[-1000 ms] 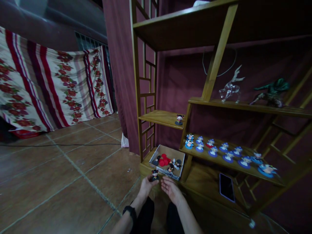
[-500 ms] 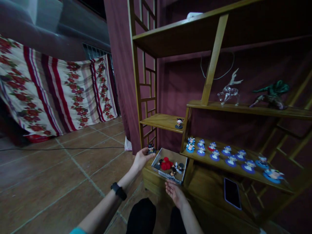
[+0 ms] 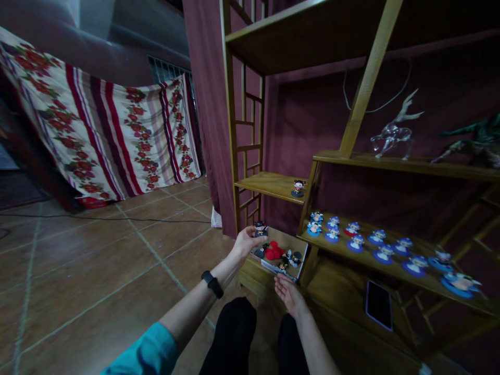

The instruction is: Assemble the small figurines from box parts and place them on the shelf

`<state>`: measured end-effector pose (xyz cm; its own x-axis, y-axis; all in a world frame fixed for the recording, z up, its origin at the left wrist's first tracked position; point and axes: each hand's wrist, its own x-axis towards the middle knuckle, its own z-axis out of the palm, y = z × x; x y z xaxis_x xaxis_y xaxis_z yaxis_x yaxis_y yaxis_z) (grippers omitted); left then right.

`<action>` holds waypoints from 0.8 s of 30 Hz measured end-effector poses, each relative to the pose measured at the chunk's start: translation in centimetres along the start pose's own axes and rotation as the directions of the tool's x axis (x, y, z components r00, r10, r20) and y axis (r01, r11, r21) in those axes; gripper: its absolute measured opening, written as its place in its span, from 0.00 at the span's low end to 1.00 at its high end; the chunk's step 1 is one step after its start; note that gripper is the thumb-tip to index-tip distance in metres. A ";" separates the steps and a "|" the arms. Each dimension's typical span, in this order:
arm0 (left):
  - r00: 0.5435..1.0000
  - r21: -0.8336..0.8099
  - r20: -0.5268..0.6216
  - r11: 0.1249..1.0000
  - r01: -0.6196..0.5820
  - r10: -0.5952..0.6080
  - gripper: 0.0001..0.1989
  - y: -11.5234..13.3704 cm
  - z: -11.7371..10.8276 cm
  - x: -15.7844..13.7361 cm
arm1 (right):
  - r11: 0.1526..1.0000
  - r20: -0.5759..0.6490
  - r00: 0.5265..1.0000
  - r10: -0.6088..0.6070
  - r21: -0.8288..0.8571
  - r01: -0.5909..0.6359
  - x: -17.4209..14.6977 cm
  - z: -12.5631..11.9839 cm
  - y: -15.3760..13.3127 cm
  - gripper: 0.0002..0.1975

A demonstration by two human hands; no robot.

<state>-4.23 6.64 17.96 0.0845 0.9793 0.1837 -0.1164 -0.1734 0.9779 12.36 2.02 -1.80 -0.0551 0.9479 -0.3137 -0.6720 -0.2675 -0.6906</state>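
Note:
Between the thumb and fingers of my left hand (image 3: 247,244) is a small black-haired figurine (image 3: 260,228) on a dark round base. It is held upright over the back left corner of a shallow cardboard box (image 3: 287,238). Inside the box lie red pieces (image 3: 274,251) and several dark figurines (image 3: 284,264). My right hand (image 3: 289,294) rests at the box's front edge, palm turned up, fingers loosely apart and holding nothing. A similar black-haired figurine (image 3: 298,188) stands at the right end of the small shelf (image 3: 265,182) above the box.
Several blue and white figurines (image 3: 385,253) stand in rows on the lower right shelf (image 3: 359,260). A phone (image 3: 378,305) lies beneath them. Higher up are a clear glass deer (image 3: 394,136) and a green figure (image 3: 474,140). The shelf's wooden uprights (image 3: 230,130) frame the left side.
My left hand has carried the figurine rightward, from beside the box to over its back left corner. The view has shifted, and my right hand stays near the box's front edge.

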 end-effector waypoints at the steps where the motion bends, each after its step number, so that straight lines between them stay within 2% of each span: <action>1: 0.999 0.010 0.006 0.999 0.034 -0.034 0.22 -1.0 0.2 -0.5 | 1.000 0.000 1.000 -0.003 -0.005 0.003 0.0 0.0 0.0 0.15; 8: 0.963 0.080 -0.079 0.961 0.265 -0.258 0.20 -9.3 1.0 -4.3 | 1.000 -0.012 1.000 0.004 -0.029 -0.004 0.0 0.7 0.1 0.14; 12: 0.941 0.050 -0.090 0.942 0.332 -0.327 0.21 -12.4 1.1 -5.7 | 0.999 0.021 1.000 0.013 -0.044 -0.012 -0.1 1.4 0.3 0.15; 17: 0.930 0.041 -0.071 0.930 0.364 -0.361 0.21 -14.5 1.1 -6.0 | 0.999 0.017 1.000 0.010 -0.052 -0.009 0.1 2.1 0.9 0.15; 24: 0.913 -0.023 0.010 0.913 0.407 -0.407 0.22 -15.1 0.4 -5.5 | 0.999 0.033 0.999 -0.033 -0.032 0.034 0.6 2.3 1.4 0.10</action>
<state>-2.57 3.85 2.18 0.1341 0.9641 -0.2292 -0.0944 0.2426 0.9655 9.67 2.63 -1.47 -0.0573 0.9613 -0.2693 -0.6495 -0.2408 -0.7212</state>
